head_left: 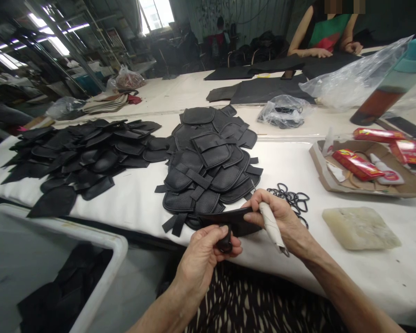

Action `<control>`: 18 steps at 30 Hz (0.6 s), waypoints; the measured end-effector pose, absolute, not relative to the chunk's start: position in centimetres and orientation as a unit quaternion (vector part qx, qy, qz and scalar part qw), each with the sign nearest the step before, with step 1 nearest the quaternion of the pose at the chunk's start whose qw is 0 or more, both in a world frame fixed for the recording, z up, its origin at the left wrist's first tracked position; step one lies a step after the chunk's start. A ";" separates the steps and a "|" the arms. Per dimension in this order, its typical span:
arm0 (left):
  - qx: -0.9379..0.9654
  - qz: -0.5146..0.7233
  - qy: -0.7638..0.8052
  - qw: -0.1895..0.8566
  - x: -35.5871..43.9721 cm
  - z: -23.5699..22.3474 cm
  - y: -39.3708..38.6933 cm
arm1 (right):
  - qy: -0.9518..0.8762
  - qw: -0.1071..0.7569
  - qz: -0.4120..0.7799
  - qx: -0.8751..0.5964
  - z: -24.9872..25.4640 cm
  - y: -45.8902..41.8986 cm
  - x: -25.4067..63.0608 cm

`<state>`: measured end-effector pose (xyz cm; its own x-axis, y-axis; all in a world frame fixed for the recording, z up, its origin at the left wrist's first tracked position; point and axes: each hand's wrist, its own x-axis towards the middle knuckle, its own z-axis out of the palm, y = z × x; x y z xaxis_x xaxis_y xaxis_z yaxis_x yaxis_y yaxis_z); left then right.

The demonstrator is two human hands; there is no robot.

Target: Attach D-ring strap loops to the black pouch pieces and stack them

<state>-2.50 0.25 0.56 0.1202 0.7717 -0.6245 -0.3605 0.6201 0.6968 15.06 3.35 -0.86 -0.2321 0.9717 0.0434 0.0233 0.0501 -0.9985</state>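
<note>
A black leather piece is stretched between my two hands at the table's front edge. My left hand pinches its near end, where a dark strap-like part curls over the fingers. My right hand grips an awl with a white-wrapped handle; its thin metal tip points up and away, and a small metal loop shows at the lower end. The thumb and fingers of that hand also hold the leather's right side. Just beyond lies a heap of stitched black leather pieces with straps. Black metal rings lie beside my right hand.
Another black leather pile covers the left table. A white bin with black pieces stands front left. To the right are a yellowish block, a cardboard tray with red boxes, and a bottle. A person sits opposite.
</note>
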 end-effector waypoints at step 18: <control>0.168 0.413 0.544 0.711 -2.3 0.2 1.4 | -0.529 0.496 0.283 -0.628 0.7 -4.9 22.8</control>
<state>-2.32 1.41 0.19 0.0669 0.7697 -0.6350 -0.4052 0.6025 0.6876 22.76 -4.92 0.69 0.2809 0.9446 0.1699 0.3832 0.0519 -0.9222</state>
